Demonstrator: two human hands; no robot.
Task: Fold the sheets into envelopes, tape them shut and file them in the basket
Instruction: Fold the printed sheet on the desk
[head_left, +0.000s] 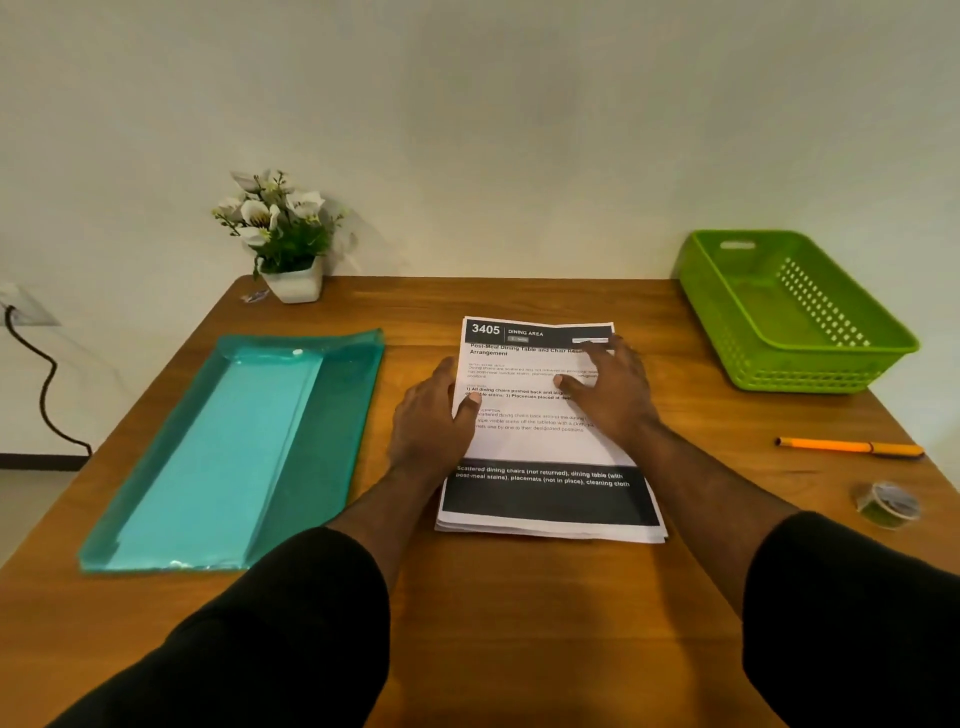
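Mid-bench, the stack of sheets lies flat and unfolded, so folding looks barely begun. The left hand pinches the stack's left edge, thumb on top; the right hand presses it with straight, spread fingers. Next: lift one sheet clear. Right of the stack, bare bench leads to the basket.

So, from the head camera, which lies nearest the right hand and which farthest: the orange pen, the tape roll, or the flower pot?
From the right hand:
1. Orange pen, on its right.
2. Tape roll, right, nearer the person.
3. Flower pot, far left corner.
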